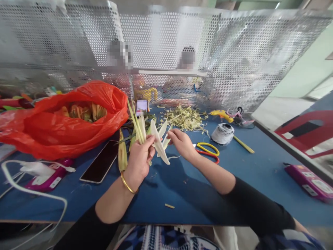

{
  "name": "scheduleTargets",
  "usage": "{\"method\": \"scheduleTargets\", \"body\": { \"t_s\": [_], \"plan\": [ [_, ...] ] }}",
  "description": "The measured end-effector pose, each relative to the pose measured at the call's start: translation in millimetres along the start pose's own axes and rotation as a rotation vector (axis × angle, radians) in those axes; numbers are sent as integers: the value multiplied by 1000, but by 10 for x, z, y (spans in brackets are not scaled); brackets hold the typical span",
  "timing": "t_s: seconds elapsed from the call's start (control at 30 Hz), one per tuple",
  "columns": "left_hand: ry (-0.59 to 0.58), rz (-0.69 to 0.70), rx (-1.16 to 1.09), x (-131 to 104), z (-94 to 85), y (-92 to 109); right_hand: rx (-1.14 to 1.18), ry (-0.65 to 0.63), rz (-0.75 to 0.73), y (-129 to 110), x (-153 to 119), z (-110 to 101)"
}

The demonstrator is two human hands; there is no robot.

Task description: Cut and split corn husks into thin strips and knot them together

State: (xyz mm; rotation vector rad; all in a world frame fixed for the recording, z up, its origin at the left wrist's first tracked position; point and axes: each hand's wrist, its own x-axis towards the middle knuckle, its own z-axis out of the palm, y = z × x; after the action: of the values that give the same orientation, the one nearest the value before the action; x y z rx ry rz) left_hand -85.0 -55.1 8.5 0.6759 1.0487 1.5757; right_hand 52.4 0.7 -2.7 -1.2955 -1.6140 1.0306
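My left hand (141, 155) is closed around a bundle of pale husk leaves and thin green-yellow stalks (138, 126). From its right side a broad white husk leaf (159, 144) fans out and hangs down. My right hand (182, 143) pinches the edge of another pale husk leaf (165, 140) in the same bunch, thumb and fingertips together. Just right of that hand lie scissors (209, 149) with yellow and red handles. Dried husks (122, 152) rest on the table behind my left hand, partly hidden by it.
A red plastic bag (70, 139) of husk pieces fills the left, near a dark phone (100, 163) and a purple power strip (49, 177). Husk scraps (186, 118), white thread (222, 134) and a yellow glue gun (222, 115) lie behind. A perforated metal screen (234, 66) bounds the back.
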Motion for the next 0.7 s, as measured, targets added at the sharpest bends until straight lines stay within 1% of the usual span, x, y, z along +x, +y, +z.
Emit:
{"method": "scheduleTargets", "body": {
  "t_s": [0.07, 0.1, 0.13, 0.2, 0.27, 0.3, 0.37, 0.4, 0.43, 0.47, 0.5, 0.53, 0.57, 0.6, 0.7],
  "plan": [
    [-1, 13, 12, -30, 24, -28, 156, -231, 37, 13, -237, -10],
    [-8, 16, 16, -46, 35, -44, 206, -323, 40, 25, -353, -7],
    [-15, 18, 21, -62, 44, -60, 230, -374, 44, 41, -459, -1],
    [-20, 24, 31, -86, 55, -91, 215, -402, 89, 83, -620, 7],
    [-16, 32, 50, -85, 59, -110, 126, -391, 134, 118, -695, -25],
    [-9, 38, 59, -70, 60, -113, 50, -413, 128, 123, -695, -66],
    [9, 45, 78, -6, 67, -102, -179, -490, 42, 101, -610, -195],
    [25, 47, 85, 44, 75, -89, -344, -551, -43, 77, -526, -277],
    [42, 39, 98, 102, 84, -73, -538, -506, -125, 51, -415, -362],
    [44, 25, 122, 167, 96, -55, -691, -377, -159, 28, -283, -443],
    [45, 1, 153, 233, 109, -39, -797, -225, -124, 14, -137, -514],
    [76, -15, 183, 298, 120, -25, -882, -95, -27, 14, 16, -569],
    [110, -24, 214, 357, 129, -15, -951, 5, 75, 29, 168, -607],
    [133, -35, 244, 407, 132, -11, -984, 56, 123, 58, 310, -625],
    [178, -21, 263, 484, 108, -27, -1036, 123, 206, 205, 644, -589]
  ]
}}
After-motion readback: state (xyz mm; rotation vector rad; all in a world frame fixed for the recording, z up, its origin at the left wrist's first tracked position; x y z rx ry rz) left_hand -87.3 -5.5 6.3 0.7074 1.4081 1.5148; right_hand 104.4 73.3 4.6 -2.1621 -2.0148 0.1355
